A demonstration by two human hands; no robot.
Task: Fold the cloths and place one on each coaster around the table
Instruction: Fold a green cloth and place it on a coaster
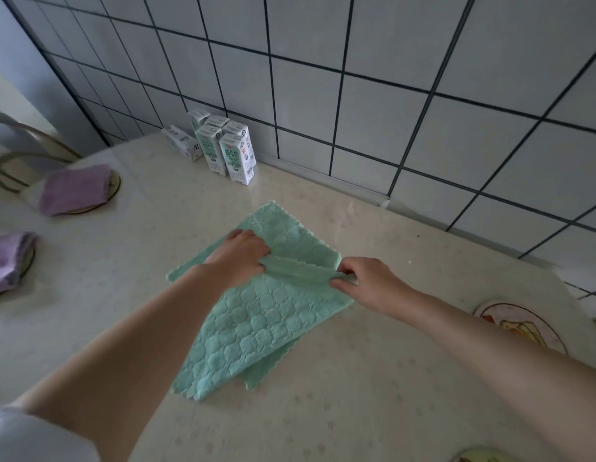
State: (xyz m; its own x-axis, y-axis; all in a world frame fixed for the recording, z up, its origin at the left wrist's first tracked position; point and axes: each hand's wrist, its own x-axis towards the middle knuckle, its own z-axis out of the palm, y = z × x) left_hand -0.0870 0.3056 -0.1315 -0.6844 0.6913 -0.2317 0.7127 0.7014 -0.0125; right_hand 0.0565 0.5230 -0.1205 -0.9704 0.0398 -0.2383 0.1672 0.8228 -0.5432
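A mint-green quilted cloth (256, 321) lies on the table's middle, partly folded over itself. My left hand (240, 256) pinches a raised fold of it at its left end. My right hand (369, 281) pinches the same fold at its right end. A folded purple cloth (73, 190) rests on a round coaster (113, 191) at the far left. A second folded purple cloth (6, 258) lies on another coaster (28, 265) at the left edge. A bare patterned coaster (523, 325) sits at the right, and the rim of another coaster (483, 455) shows at the bottom right.
Several milk cartons (223, 148) stand against the tiled wall (389, 95) at the back of the cream table (323, 411). A chair back (26, 148) curves beyond the table's far left corner.
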